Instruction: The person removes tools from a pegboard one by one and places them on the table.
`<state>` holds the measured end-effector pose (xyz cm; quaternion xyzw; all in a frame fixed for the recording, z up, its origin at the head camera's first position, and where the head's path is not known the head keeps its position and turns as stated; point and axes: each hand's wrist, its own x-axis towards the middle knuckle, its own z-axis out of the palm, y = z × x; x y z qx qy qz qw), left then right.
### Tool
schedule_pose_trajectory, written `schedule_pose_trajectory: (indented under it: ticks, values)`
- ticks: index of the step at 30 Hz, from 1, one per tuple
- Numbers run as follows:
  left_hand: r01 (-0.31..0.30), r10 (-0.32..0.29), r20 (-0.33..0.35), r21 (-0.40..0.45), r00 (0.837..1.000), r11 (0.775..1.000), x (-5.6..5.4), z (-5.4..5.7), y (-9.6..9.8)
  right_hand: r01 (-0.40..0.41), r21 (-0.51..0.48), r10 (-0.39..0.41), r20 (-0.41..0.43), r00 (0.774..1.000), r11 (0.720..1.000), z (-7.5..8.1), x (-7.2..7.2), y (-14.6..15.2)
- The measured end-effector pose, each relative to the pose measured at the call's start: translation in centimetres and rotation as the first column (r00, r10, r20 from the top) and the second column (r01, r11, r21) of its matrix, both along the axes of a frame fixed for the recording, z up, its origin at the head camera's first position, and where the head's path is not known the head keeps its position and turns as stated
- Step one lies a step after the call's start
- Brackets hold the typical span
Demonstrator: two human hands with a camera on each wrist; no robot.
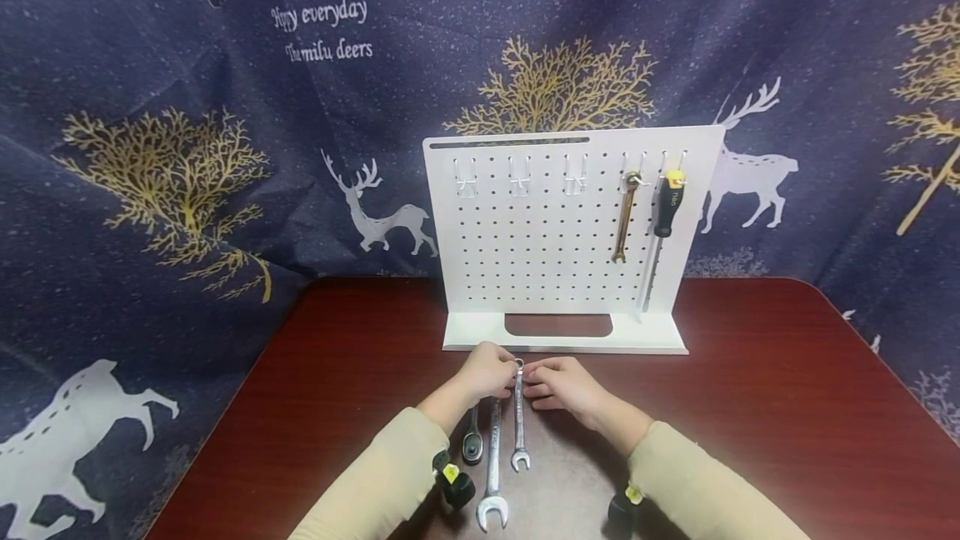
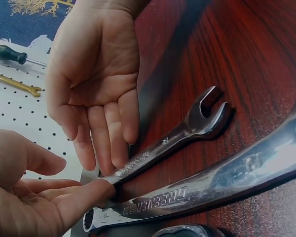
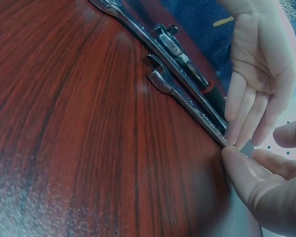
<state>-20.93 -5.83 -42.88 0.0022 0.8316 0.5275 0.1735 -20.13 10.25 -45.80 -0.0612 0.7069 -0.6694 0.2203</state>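
Observation:
A small silver combination wrench [image 1: 519, 415] lies on the table, its open end toward the person. From its left side my left hand [image 1: 487, 369] touches it near the ring end with outstretched fingers, the thumb apart in the left wrist view. On the other side, fingertips of my right hand [image 1: 566, 390] touch the same end, the thumb [image 3: 288, 134] standing away. Left of it lies a larger combination wrench [image 1: 493, 457], its upper end partly hidden by my left hand in the head view. A ratchet [image 1: 472, 444] lies farther left, its handle mostly hidden there.
Behind the hands stands a white pegboard [image 1: 540, 273] with several clear hooks [image 1: 519, 182]. A golden wrench [image 1: 624, 219] and a black-and-yellow screwdriver [image 1: 669, 205] hang at its right. A patterned blue cloth [image 1: 360, 123] hangs behind the reddish-brown table [image 1: 772, 373].

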Motion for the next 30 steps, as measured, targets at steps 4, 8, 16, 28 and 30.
schedule_pose_trajectory:
  ticks: [4,8,16,28,30]
  values:
    - [0.012,-0.012,-0.008,-0.012,1.0,1.0,0.0,0.3,0.0,0.003,0.004,-0.003,-0.008,1.0,1.0,0.0,0.0,0.2]
    - [0.031,-0.031,-0.022,-0.014,0.999,0.999,0.0,0.4,-0.1,0.006,-0.009,-0.006,-0.024,1.0,1.0,0.0,0.0,0.3]
    - [0.045,-0.05,-0.125,-0.047,0.991,0.998,-0.4,0.5,-0.4,0.049,0.024,-0.045,-0.121,0.992,0.999,-0.1,-0.4,1.2]
    - [-0.016,-0.009,-0.278,-0.088,0.96,0.996,-1.7,0.4,0.5,0.126,0.073,-0.101,-0.276,0.956,0.989,0.6,-1.1,3.4]
    - [-0.012,-0.015,-0.292,-0.092,0.956,0.996,-2.0,0.6,0.8,0.136,0.085,-0.104,-0.305,0.947,0.987,0.8,-1.3,3.8]
